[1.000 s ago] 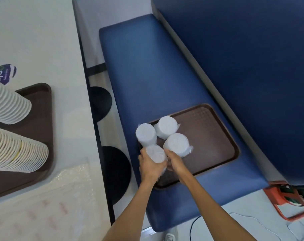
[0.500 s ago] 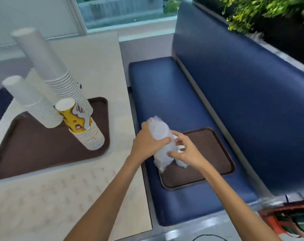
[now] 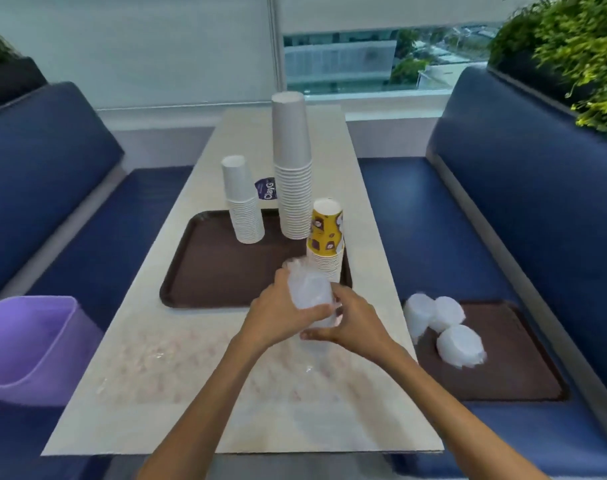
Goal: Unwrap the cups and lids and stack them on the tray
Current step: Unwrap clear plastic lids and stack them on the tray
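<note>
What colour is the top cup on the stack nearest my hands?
The printed paper cup is yellow with brown and white patches, seen in the head view.

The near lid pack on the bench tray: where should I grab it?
I'd grip the near lid pack round its side wall, from above and the near right. It is a short cylinder, and the other packs crowd its far left side.

Table (image 3: 246,133) — brown tray (image 3: 219,271), bench (image 3: 416,220) — second tray (image 3: 503,375)
</note>
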The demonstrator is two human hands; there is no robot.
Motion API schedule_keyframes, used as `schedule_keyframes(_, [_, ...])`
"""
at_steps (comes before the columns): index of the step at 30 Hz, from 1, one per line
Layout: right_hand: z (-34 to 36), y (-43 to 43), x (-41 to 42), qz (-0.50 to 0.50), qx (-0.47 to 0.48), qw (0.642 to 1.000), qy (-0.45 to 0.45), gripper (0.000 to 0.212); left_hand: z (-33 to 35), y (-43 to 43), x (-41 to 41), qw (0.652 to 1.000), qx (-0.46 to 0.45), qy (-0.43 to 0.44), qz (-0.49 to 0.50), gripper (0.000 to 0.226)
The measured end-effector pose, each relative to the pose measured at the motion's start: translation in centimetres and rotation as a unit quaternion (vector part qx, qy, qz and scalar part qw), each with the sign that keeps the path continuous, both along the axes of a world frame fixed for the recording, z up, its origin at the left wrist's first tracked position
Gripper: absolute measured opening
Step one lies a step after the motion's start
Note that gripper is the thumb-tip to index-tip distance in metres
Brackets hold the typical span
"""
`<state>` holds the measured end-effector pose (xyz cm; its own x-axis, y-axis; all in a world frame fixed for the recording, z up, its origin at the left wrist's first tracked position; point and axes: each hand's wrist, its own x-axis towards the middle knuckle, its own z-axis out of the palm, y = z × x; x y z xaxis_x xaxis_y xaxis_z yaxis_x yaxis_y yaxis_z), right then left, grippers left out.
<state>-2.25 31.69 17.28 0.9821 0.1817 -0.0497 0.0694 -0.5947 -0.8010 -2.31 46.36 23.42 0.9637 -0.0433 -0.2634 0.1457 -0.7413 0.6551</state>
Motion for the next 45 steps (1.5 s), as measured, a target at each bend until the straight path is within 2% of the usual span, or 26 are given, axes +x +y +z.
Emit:
schedule_keyframes(6, [0.7, 10.5, 3.6, -0.009, 0.028, 0.999, -0.040, 0.087, -0.6, 9.4, 4.0, 0.995, -0.003, -0.065, 0.079, 0.089])
schedule_keyframes(14, [0.9, 17.9, 6.8, -0.050, 0.054, 0.997, -0.036, 0.090, -0.7, 16.2, 7.5, 0.994, -0.037, -0.100, 0.020, 0.092])
schedule_keyframes(18, [1.0, 18.6, 8.2, -0.065, 0.071, 0.995, -0.016, 0.080, -1.4, 17.2, 9.2, 0.992, -0.051, -0.111, 0.026, 0.093])
schedule_keyframes(27, [-0.5, 19.1, 10.7, -0.074, 0.078, 0.994, 0.030, 0.083, -3.5, 17.5, 12.3, 0.994, -0.053, -0.097, 0.018, 0.088])
schedule_keyframes(34, [-1.7, 19.0, 12.8, -0.053, 0.077, 0.994, 0.064, 0.096, -5.2, 17.2, 14.1, 0.997, -0.027, -0.062, 0.022, 0.092])
schedule_keyframes(39, [-2.4, 19.4, 13.4, -0.070, 0.098, 0.992, 0.040, 0.121, -6.0, 17.0, 14.6, 0.999, -0.051, -0.014, 0.008, 0.092])
schedule_keyframes(42, [-2.6, 19.6, 13.9, -0.099, 0.130, 0.987, 0.002, 0.129, -5.2, 17.3, 15.1, 0.993, -0.097, -0.052, 0.049, 0.086])
schedule_keyframes(45, [-2.5, 20.1, 14.3, -0.101, 0.131, 0.986, -0.032, 0.120, -4.1, 17.4, 15.7, 0.985, -0.083, -0.123, 0.088, 0.073])
